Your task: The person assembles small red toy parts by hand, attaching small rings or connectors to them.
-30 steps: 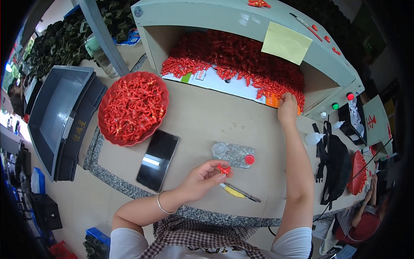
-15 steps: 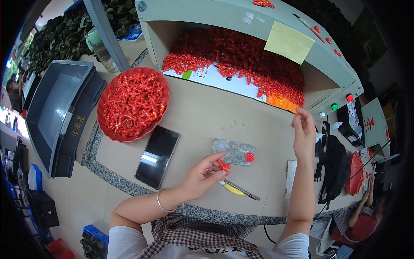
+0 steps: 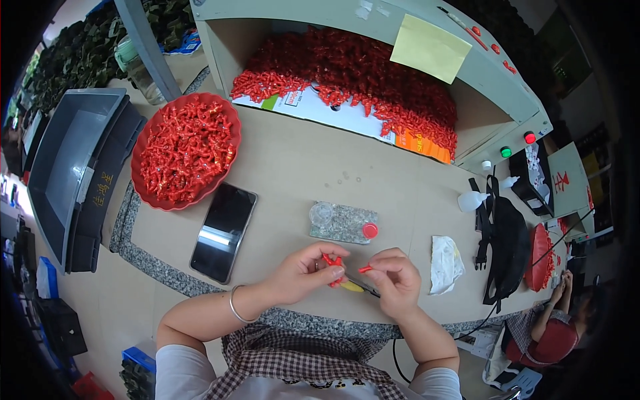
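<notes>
Brown-and-white check is worn as an apron (image 3: 293, 363) at the near edge of the table (image 3: 287, 160), over white sleeves. Above it, a red figurine (image 3: 338, 262) is pinched between the thumb and fingers of the left hand (image 3: 300, 275), whose wrist is ringed by a silver-coloured bangle (image 3: 235, 307). Just beside it, a small red piece (image 3: 365, 269) is pinched by thumb and forefinger of the right hand (image 3: 400, 283); the two red parts are held near each other, apart. Beneath the hands, a yellow-handled tool (image 3: 351, 287) is partly covered, so its kind cannot be told. Beyond them, a speckled grey slab (image 3: 343, 223) is topped by a red cap (image 3: 370, 231). To the left, a black smartphone (image 3: 223, 233) is laid flat; to the right, a crumpled white tissue (image 3: 445, 265) and a black strapped bag (image 3: 510, 250) are seen. Farther off, a scalloped red bowl (image 3: 235, 143) is filled with red figurines (image 3: 183, 150), near stacked grey crates (image 3: 73, 143). At the back, red parts (image 3: 373, 80) are heaped in a pale green cubby (image 3: 300, 10), on whose front a yellow note (image 3: 430, 48) is stuck.
</notes>
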A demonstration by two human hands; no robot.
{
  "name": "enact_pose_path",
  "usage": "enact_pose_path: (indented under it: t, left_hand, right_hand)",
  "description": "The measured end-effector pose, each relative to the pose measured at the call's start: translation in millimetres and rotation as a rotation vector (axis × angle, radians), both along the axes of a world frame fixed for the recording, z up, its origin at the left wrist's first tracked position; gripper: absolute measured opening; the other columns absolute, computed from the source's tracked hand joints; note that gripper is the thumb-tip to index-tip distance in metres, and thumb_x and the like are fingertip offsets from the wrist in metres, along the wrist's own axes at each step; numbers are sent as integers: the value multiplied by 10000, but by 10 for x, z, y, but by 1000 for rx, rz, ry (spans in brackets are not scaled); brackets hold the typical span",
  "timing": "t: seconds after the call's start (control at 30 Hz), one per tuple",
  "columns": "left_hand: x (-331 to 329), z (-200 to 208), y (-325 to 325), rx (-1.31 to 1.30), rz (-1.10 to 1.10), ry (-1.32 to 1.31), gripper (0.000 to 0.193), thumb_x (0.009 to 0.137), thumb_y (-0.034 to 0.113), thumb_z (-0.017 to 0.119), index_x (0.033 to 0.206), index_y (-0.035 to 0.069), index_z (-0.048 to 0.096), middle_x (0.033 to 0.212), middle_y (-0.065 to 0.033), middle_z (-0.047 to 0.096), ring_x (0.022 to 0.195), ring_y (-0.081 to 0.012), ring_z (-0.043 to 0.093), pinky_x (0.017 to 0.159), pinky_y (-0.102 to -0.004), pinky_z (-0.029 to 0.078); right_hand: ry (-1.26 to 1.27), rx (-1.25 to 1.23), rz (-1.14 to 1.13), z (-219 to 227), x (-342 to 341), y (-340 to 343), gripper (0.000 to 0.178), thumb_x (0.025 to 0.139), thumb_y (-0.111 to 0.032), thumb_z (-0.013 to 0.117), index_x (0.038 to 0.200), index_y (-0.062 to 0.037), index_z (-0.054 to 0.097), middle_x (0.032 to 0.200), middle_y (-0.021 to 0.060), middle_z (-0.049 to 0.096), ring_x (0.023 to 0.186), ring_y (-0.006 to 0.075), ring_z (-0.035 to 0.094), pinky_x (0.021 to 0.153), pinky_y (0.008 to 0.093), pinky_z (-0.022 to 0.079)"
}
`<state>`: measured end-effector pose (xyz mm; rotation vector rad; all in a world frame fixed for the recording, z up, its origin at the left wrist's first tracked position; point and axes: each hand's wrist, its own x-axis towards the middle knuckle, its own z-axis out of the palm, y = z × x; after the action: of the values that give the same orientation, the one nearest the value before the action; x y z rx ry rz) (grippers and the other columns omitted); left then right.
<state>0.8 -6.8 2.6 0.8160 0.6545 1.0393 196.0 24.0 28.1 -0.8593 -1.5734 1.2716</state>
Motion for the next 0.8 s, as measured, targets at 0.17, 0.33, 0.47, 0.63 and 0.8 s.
enact_pose_path:
  t: [0.17, 0.33, 0.47, 0.63, 0.8]
  left_hand:
    - [44, 63, -16, 31, -49, 3, 238, 890, 73, 535, 1121, 20, 508, 910, -27, 560, 793, -85, 551, 708, -226, 469]
    - [23, 26, -6, 103, -19, 76, 181, 889, 69, 536, 1061, 15, 533, 879, -23, 563, 743, -72, 529, 670, -214, 457]
    - [-29, 41, 4, -32, -46, 64, 155, 899, 94, 525, 1031, 15, 542, 840, -16, 563, 717, -68, 530, 649, -213, 458]
    - [-34, 14, 0, -58, -83, 71, 169, 907, 121, 519, 1033, 13, 545, 826, -16, 568, 709, -70, 535, 646, -219, 463]
    - [-21, 35, 32, -80, -126, 108, 213, 910, 133, 515, 1084, 12, 534, 835, -27, 578, 714, -80, 542, 660, -231, 471]
  right_hand:
    - [-147, 289, -66, -54, -150, -46, 130, 762, 30, 647, 855, -8, 564, 864, 120, 571, 737, 184, 570, 631, 267, 469]
    - [-189, 318, -60, -113, -168, -71, 166, 752, 2, 667, 881, -10, 563, 870, 127, 567, 731, 193, 564, 615, 272, 464]
    - [-322, 389, 54, 61, -76, 10, 254, 744, -7, 655, 978, -19, 556, 928, 124, 540, 783, 195, 528, 680, 296, 428]
    - [-570, 756, 163, 188, -63, 198, 277, 662, -83, 718, 921, -56, 626, 867, 50, 572, 743, 201, 525, 685, 331, 423]
    - [-581, 847, 173, 169, 4, 174, 214, 643, -115, 729, 839, -76, 651, 816, 11, 583, 716, 187, 520, 677, 336, 420]
